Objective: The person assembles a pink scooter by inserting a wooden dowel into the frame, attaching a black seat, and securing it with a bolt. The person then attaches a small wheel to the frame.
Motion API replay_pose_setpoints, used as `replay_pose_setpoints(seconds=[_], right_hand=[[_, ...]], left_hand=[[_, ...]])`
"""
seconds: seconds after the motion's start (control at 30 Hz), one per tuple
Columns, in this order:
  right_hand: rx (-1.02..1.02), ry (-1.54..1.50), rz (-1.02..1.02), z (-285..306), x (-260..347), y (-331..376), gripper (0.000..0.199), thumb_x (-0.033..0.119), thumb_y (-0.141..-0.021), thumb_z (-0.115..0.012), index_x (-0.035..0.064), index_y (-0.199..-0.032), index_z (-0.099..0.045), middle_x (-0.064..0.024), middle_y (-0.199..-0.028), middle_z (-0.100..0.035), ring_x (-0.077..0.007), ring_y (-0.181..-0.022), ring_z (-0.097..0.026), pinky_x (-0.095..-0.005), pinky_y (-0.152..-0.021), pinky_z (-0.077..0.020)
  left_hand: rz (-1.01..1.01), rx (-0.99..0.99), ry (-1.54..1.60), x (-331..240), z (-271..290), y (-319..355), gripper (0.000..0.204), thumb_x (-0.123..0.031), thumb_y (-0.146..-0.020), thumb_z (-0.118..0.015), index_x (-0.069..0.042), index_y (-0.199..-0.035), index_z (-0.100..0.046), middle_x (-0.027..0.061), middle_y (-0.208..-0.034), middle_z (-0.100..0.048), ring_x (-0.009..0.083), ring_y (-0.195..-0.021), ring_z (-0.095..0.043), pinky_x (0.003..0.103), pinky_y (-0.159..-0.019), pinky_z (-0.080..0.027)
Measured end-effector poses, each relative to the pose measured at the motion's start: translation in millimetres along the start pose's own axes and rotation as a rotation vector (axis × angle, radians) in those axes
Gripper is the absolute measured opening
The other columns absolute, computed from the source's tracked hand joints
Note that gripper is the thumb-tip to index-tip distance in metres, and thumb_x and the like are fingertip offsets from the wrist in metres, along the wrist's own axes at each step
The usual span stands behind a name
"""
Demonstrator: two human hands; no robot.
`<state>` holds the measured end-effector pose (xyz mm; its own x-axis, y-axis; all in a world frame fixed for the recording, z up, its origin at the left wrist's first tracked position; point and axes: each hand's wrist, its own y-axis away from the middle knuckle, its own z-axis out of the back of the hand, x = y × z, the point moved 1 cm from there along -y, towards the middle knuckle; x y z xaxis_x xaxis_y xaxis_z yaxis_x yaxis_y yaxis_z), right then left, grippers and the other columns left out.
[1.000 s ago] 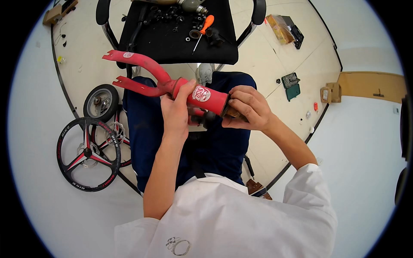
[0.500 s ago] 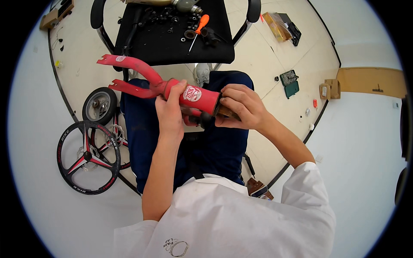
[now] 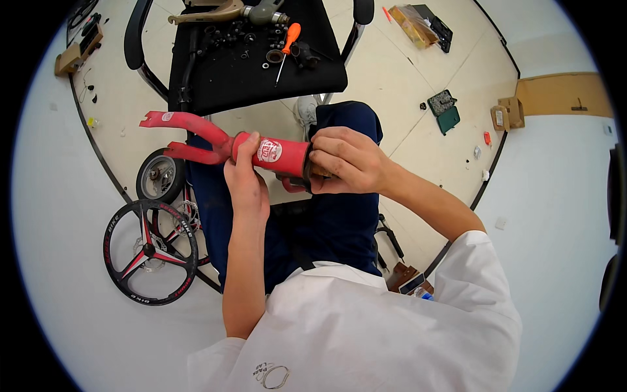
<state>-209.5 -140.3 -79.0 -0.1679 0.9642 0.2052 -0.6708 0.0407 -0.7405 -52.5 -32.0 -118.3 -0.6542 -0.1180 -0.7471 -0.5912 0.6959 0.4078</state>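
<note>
A red bicycle fork [image 3: 196,127] and a thick red head tube [image 3: 287,153] with a round white sticker lie across my lap. The fork's two legs point left. My left hand [image 3: 247,176] is closed round the tube near the fork crown, thumb on top. At the tube's right end, a dark ring rims the opening. My right hand [image 3: 349,160] closes its fingers over that end, where a brownish part [image 3: 320,171] shows beneath them; its shape is mostly hidden. Below the head tube, another red piece [image 3: 291,184] is partly covered.
Ahead stands a black chair [image 3: 241,85] bearing small dark parts, an orange-handled screwdriver [image 3: 291,39] and a power tool [image 3: 266,13]. Spoked wheels [image 3: 150,251] lean at left. On the floor at right are an open green case [image 3: 447,119] and cardboard boxes [image 3: 509,114].
Fork and tube have shifted slightly left with both hands. My right fingers now cover more of the brownish part. The view has also shifted a little.
</note>
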Motion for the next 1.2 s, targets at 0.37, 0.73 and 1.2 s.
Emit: replay_pose_setpoints(seconds=[0.37, 0.73, 1.2], right_hand=[[0.096, -0.026, 0.054, 10, 0, 5, 0.049, 0.021, -0.072, -0.085, -0.0052, -0.102, -0.058, -0.0164, -0.098, -0.061, -0.0332, -0.086, -0.067, -0.0373, -0.073, -0.0591], [0.104, -0.05, 0.035, 4, 0, 1, 0.05, 0.019, -0.068, -0.086, -0.0045, -0.103, -0.058, -0.0162, -0.098, -0.062, -0.033, -0.086, -0.067, -0.0371, -0.073, -0.0591], [0.057, -0.298, -0.546, -8, 12, -10, 0.053, 0.015, -0.057, -0.082, 0.0019, -0.101, -0.057, -0.012, -0.1, -0.059, -0.0273, -0.087, -0.062, -0.032, -0.076, -0.0532]], left_hand=[[0.071, -0.031, -0.05, -9, -10, 20, 0.028, -0.028, -0.085, -0.07, -0.004, -0.095, -0.06, 0.0019, -0.083, -0.063, 0.0093, -0.072, -0.063, 0.025, -0.058, -0.05], [0.075, -0.04, -0.002, -4, 3, 13, 0.024, -0.023, -0.088, -0.067, -0.003, -0.1, -0.059, 0.0035, -0.091, -0.062, 0.0109, -0.085, -0.061, 0.027, -0.077, -0.047], [0.006, -0.005, -0.025, -8, 7, 0, 0.026, -0.028, -0.091, -0.062, -0.007, -0.104, -0.055, 0.005, -0.096, -0.062, 0.0154, -0.096, -0.06, 0.032, -0.091, -0.043]])
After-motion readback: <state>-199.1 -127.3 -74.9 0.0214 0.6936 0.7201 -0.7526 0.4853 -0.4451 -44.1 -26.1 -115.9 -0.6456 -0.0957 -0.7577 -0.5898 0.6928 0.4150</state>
